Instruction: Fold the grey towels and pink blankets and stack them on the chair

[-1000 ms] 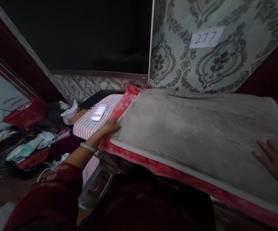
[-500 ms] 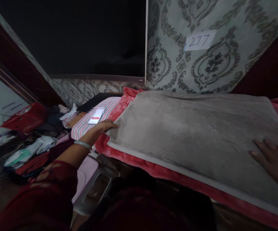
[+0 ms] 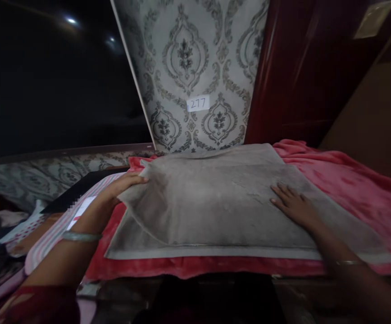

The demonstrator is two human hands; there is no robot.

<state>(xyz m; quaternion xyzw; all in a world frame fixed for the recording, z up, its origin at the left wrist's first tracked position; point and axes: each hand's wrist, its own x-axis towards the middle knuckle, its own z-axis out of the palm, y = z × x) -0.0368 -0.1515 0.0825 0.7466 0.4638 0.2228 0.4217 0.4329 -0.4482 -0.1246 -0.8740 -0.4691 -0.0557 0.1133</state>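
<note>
A grey plush cloth (image 3: pixel 212 207) with a pale border lies folded in layers on a red plush blanket (image 3: pixel 344 180). At its left end, my left hand (image 3: pixel 123 186) grips the upper layer between thumb and fingers. That corner is raised and curls over, so the lower layer shows beneath it. My right hand (image 3: pixel 292 204) rests flat on the right half of the cloth, fingers spread.
Left of the cloth lies a striped cloth (image 3: pixel 45 243) with a phone (image 3: pixel 82 211) on it, partly behind my left arm. A large dark screen (image 3: pixel 53 81) stands behind. Patterned wallpaper (image 3: pixel 185 54) bears a paper marked 277 (image 3: pixel 198 103).
My view has swung to the right. My left hand has lifted the cloth's left corner, which lay flat before. My right hand still lies spread on the cloth.
</note>
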